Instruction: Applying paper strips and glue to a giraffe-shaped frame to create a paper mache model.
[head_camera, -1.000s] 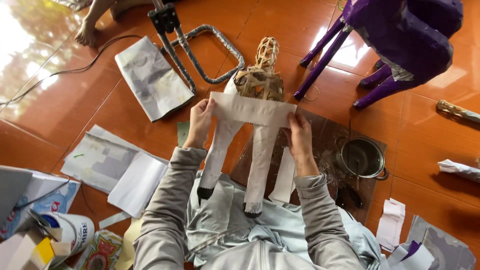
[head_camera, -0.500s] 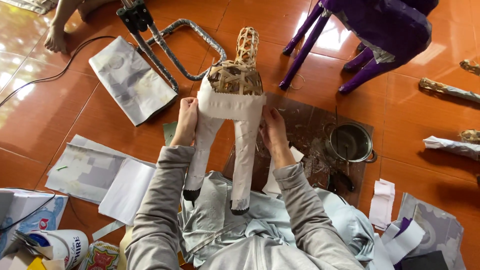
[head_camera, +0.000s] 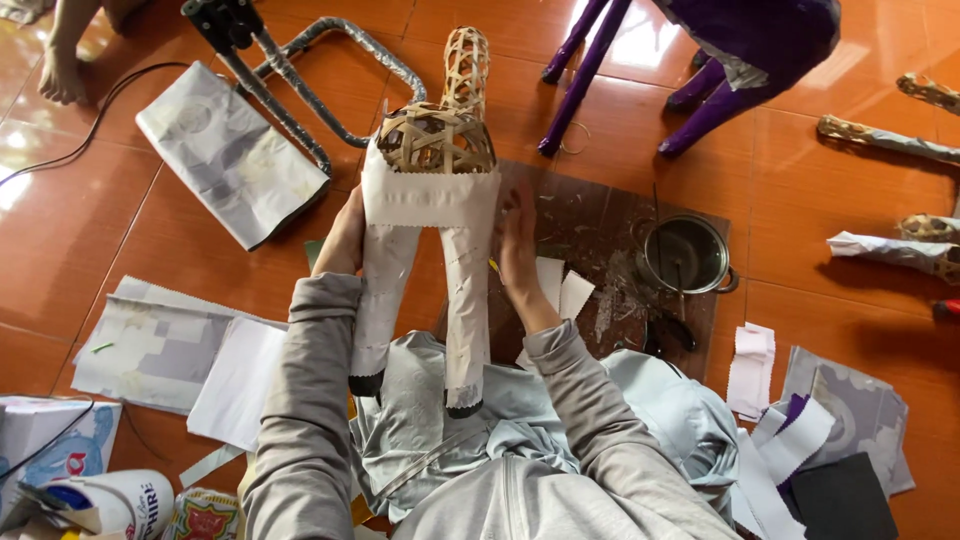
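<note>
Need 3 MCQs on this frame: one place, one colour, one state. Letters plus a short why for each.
1. Where is the metal pot?
A. on the dark board, beside the right hand
B. on the person's lap
C. under the purple figure

2. What colour is the legged figure at the top right?
A. green
B. purple
C. white

3. How is the woven frame being held?
A. left hand only
B. lying untouched on the floor
C. left hand and right hand pressed on its paper-wrapped sides

Key:
1 A: the pot stands on the board's right end.
2 B: its body and legs are purple.
3 C: a palm lies flat on each side of the white paper band.
</note>
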